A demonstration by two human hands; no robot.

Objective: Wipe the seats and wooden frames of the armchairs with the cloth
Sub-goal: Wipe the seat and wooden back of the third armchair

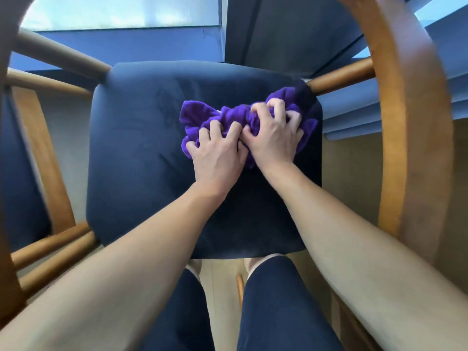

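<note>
The person leans over the armchair, and the purple cloth [202, 115] lies bunched on the navy seat [139, 160]. It sits up toward two o'clock of the cushion, near the corner where a wooden rail [339, 77] meets the upholstery. Both hands are on it side by side: the left hand [217, 158] at the near edge of the wad, the right hand [274, 138] just past it at one o'clock. Each grip is clamped on the cloth, fingers curled down into the folds.

My worry is the bunching. Gathered up like that, the cloth looks to touch only a small patch of seat, so a pass from here could skip most of the cushion, above all the wide stretch toward nine o'clock. Pressing hard with clawed fingers may also drag the soft nap and leave streaks. A loose flap sits close to the rail joint and could catch there. The curved wooden frame [415, 122] at three o'clock and the second chair [22, 173] at nine o'clock would want their turn too, I'd guess
</note>
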